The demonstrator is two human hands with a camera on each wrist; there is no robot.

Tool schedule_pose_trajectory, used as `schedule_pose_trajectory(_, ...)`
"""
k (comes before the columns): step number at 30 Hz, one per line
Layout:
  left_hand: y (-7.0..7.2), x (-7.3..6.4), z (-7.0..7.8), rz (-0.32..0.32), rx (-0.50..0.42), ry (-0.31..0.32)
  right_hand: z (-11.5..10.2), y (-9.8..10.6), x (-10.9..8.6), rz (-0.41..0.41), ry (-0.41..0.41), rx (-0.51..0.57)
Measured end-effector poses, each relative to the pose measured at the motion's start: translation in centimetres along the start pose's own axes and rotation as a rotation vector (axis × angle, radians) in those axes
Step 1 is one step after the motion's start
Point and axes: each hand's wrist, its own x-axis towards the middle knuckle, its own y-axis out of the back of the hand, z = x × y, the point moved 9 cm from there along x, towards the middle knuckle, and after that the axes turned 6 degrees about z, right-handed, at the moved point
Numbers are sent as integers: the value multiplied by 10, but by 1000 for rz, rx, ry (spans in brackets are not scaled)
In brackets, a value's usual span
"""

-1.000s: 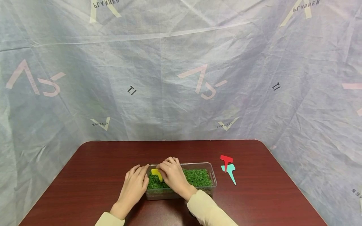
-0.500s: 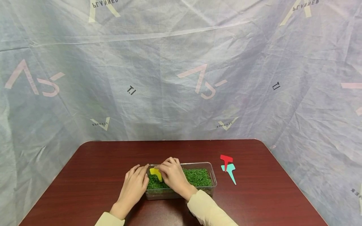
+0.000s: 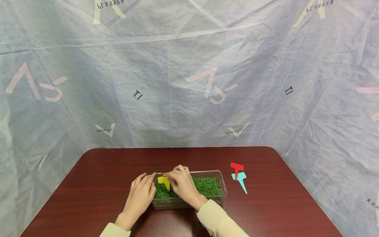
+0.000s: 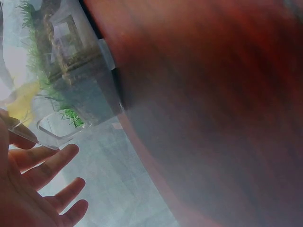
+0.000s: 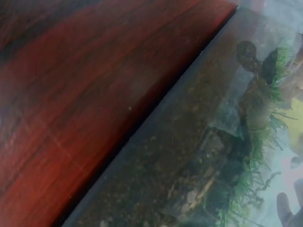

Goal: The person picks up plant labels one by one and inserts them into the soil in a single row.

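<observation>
A clear plastic box (image 3: 189,203) of green grass (image 3: 207,186) stands on the table. At its left end my left hand (image 3: 142,192) grips the rim, with the rim between thumb and fingers in the left wrist view. Over the box's middle, my right hand (image 3: 183,186) pinches a yellow T-shaped plant label (image 3: 164,182) by its top right part. The label stands upright, its stem down in the grass. Part of the label is hidden by the right fingers. In the right wrist view the box's soil-filled side (image 5: 189,137) shows, with the yellow label (image 5: 296,123) at the far right edge.
To the right of the box lie a red plant label (image 3: 237,167) and a turquoise plant label (image 3: 242,181), the red one overlapping the turquoise. The dark red wooden table (image 3: 103,171) ends at a grey printed cloth (image 3: 165,115) hung behind and at both sides.
The yellow label leaned slightly left half a second ago and has come back more upright, its stem staying in the grass. Right fingers shifted slightly at its top. The left hand stays still.
</observation>
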Motion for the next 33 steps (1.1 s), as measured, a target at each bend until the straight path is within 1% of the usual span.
schedule_pose_trajectory(5,0,0,0,-2,1,3,0,1,-1,15,-10,18)
schedule_pose_trajectory(15,0,0,-1,-5,-3,6,2,-1,-2,0,-7,-22)
schedule_pose_trajectory(18,0,-1,-1,-2,0,3,1,-1,-1,-16,0,-32)
schedule_pose_trajectory(23,0,-1,-1,-4,0,3,0,-2,-1,-38,3,-33)
schedule_pose_trajectory(33,-1,0,-1,-1,4,1,-2,0,0,-39,-7,-22)
